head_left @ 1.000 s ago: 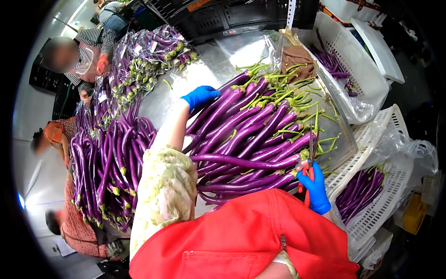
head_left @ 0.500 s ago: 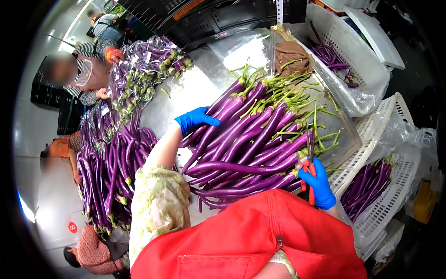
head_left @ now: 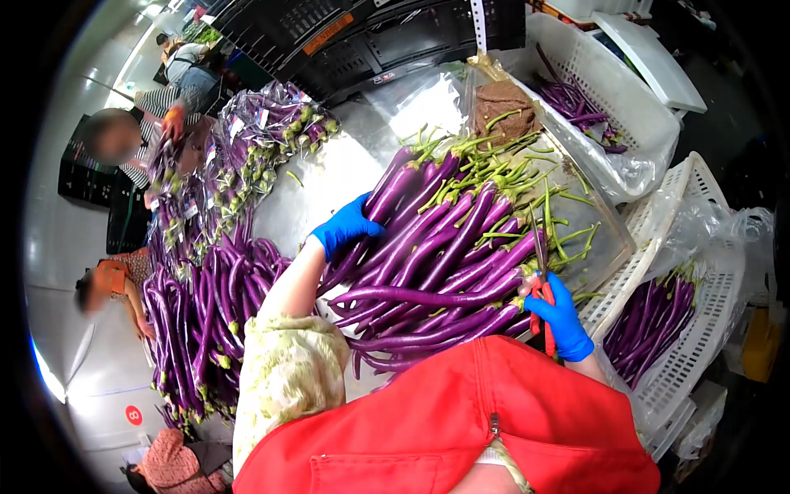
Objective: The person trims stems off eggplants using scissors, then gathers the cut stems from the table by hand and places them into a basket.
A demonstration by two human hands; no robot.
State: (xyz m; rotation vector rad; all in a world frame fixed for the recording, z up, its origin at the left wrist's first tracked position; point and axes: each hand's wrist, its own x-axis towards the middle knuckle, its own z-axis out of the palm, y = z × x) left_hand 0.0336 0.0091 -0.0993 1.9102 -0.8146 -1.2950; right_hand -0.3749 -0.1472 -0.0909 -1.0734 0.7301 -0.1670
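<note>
A large pile of long purple eggplants point(head_left: 436, 247) lies before me, most stems pointing to the upper right. My left hand point(head_left: 350, 226), in a blue glove, is closed around an eggplant point(head_left: 395, 191) on the pile's upper left side; its fingertips are partly hidden. In my right hand point(head_left: 564, 317), also gloved in blue, is a pair of red-handled scissors point(head_left: 541, 288). Their narrow blades point up over the stem ends, and I cannot tell whether they touch a stem. Cut green stem pieces point(head_left: 568, 239) lie around the blades.
Bagged eggplants point(head_left: 255, 140) and a loose heap point(head_left: 206, 313) lie on the left, where several co-workers stand. White crates point(head_left: 712, 313) with eggplants line the right. A brown cloth point(head_left: 504, 111) lies at the metal table's point(head_left: 337, 173) back, before black crates point(head_left: 395, 41).
The view has shifted slightly. My left hand stays on the pile's upper left, and my right hand still holds the scissors. At the upper left, a co-worker's gloved hand now holds up bagged eggplants.
</note>
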